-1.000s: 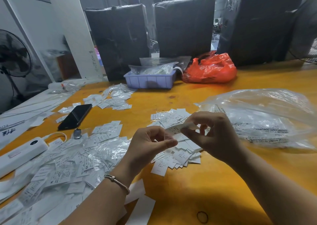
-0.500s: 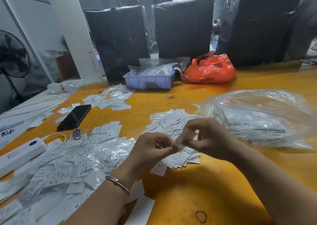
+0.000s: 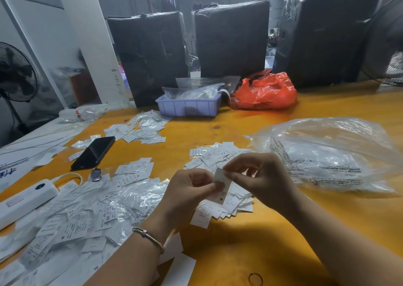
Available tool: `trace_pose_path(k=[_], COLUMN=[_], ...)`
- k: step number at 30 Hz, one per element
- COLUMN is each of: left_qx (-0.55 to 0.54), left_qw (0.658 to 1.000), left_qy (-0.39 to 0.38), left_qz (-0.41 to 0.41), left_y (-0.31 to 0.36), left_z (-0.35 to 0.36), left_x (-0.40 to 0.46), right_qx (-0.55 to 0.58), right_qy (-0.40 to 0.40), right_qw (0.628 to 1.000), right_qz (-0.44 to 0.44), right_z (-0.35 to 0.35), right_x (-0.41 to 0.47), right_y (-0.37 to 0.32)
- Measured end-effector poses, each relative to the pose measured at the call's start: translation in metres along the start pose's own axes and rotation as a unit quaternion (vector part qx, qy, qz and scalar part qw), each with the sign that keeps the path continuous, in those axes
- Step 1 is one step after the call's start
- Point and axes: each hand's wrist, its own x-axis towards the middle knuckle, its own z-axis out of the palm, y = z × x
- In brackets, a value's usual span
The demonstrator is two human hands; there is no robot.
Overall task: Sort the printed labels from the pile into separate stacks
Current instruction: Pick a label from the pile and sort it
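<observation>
held label: a white printed label [image 3: 222, 186] is held above the near stack, between both hands. its long axis runs top to bottom of the view, tilted slightly; the lower end carries a printed "m" and points toward the person.
left hand: the left hand [image 3: 192, 189] has curled fingers; thumb and forefinger pinch the label's middle from the left. a metal bracelet [image 3: 150, 237] sits on the wrist.
right hand: the right hand [image 3: 259, 176] pinches the label's upper edge with thumb and fingertips, other fingers curled.
near stack: a fanned stack of labels [image 3: 220, 207] lies on the yellow table [image 3: 283, 231] directly beneath the hands, running away toward the table's middle.
unsorted pile: a broad pile of labels [image 3: 82, 216] mixed with clear film lies left of the left arm; size marks "xs", "s", "m", "xl" are readable on some.
other groups: a small stack [image 3: 135, 169] lies beyond the pile; another scatter [image 3: 141, 129] lies further back.
surroundings: a black phone [image 3: 93, 152], white device [image 3: 24, 200], clear plastic bag [image 3: 327, 157], lilac tray [image 3: 189, 105] and orange bag [image 3: 263, 91].
obscured: small print on the held label is unreadable; the left thumb covers part of its face. the hands hide the middle of the near stack. the pile is cut off at the left and bottom edges.
</observation>
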Motion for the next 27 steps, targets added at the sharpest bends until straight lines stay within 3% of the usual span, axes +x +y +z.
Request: trace_pose_path(k=[10, 14, 17, 21, 24, 27], left_qx=[0.005, -0.003, 0.006, 0.077, 0.175, 0.266], left_qw=[1.0, 1.0, 0.998, 0.988, 0.966, 0.937], left_qy=[-0.004, 0.026, 0.06, 0.124, 0.179, 0.21], left_qz=[0.003, -0.017, -0.028, -0.043, -0.066, -0.087], left_y=[-0.002, -0.002, -0.001, -0.004, -0.012, -0.018], left_z=[-0.002, -0.008, -0.017, -0.029, -0.037, -0.047], left_x=[0.001, 0.004, 0.006, 0.007, 0.009, 0.011], right_qx=[0.034, -0.02, -0.12, -0.292, -0.343, -0.42], right_qy=[-0.06, 0.0, 0.035, 0.032, 0.101, 0.065], right_qw=[0.998, 1.0, 0.99, 0.937, 0.904, 0.851], right_qz=[0.008, 0.009, 0.061, 0.187, 0.233, 0.307], right_z=[0.005, -0.005, -0.019, -0.027, -0.038, -0.049], right_x=[-0.002, 0.002, 0.007, 0.009, 0.009, 0.009], right_y=[0.002, 0.008, 0.019, 0.036, 0.047, 0.056])
